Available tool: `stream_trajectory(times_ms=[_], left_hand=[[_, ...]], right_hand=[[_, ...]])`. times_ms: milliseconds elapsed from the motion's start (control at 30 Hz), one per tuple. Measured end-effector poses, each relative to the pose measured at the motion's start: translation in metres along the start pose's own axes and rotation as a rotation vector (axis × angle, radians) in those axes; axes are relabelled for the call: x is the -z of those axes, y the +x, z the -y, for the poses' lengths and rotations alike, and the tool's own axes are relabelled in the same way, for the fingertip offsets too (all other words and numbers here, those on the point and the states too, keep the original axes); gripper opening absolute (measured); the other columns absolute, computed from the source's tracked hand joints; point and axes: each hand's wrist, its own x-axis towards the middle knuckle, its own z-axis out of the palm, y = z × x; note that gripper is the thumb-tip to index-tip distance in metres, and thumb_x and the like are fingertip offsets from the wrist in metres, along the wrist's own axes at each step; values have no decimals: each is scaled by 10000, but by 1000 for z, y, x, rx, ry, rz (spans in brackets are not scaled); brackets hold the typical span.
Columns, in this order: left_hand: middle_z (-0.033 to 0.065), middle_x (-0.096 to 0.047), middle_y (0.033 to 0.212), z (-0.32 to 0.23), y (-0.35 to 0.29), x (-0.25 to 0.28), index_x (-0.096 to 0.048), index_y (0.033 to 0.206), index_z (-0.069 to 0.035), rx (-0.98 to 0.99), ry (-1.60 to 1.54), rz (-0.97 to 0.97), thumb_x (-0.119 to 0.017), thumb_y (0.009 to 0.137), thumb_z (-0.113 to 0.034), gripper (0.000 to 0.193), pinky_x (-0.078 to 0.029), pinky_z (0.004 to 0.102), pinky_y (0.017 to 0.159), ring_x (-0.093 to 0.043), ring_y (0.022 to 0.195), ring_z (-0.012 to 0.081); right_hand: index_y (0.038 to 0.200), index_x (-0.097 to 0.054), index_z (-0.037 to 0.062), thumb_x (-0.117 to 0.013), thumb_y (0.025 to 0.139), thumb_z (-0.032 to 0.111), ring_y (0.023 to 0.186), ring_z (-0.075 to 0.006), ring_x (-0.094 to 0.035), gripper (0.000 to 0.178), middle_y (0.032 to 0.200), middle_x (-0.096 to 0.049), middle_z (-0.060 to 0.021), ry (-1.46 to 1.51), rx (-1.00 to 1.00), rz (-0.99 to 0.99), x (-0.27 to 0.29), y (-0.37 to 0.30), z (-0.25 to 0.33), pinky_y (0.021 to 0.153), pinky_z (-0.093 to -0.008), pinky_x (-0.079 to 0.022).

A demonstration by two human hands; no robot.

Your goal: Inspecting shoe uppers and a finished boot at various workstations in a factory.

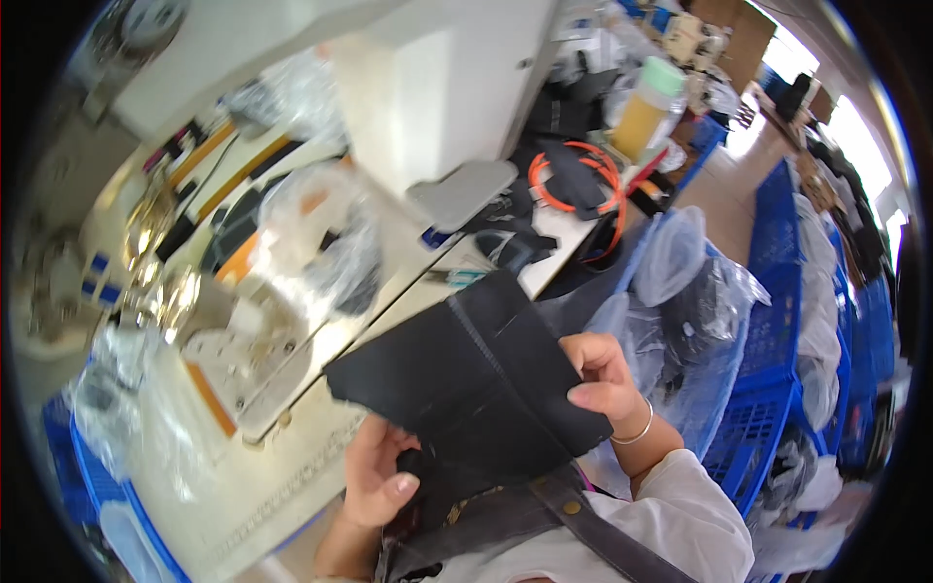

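The sewing machine (428, 107) stands idle, nothing under its needle. The left hand (374, 476) pinches the black fabric (466, 379) from below and the right hand (604, 374) grips its right edge, holding it above the lap; stitching looks yet to come.

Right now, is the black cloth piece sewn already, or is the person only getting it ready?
Done: the black fabric piece already shows a stitched seam running across it. In hand: the left hand grips its lower edge and the right hand pinches its right edge, holding it up off the table. Left: it is not under the sewing machine, so any further sewing has not started. More black pieces lie on the table behind.
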Motion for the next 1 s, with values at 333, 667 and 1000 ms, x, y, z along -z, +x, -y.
stream_trajectory(times_ms=[333,667,1000], left_hand=[[163,-521,1189,-47,-23,-23,-415,1243,28,281,-107,-408,-647,724,-257,636,-445,383,921,-535,1078,290],[158,-497,1225,-55,-23,-17,-406,1261,25,274,-111,-374,-626,747,-279,635,-402,381,965,-496,1129,280],[165,-473,1253,-30,-18,-30,-442,1232,55,202,40,-204,-500,837,-383,592,-390,356,951,-482,1142,253]], right_hand=[[576,-361,63,-594,737,102,569,-143,-363,287,594,-441,-39,210,-138,250,-50,24,-29,541,-280,-281],[649,-446,38,-617,731,83,610,-126,-422,195,663,-487,-55,169,-203,159,-62,35,-20,589,-260,-350],[800,-568,-17,-570,894,234,583,-54,-385,268,622,-460,8,-362,-385,536,-72,99,17,485,-259,-313]])
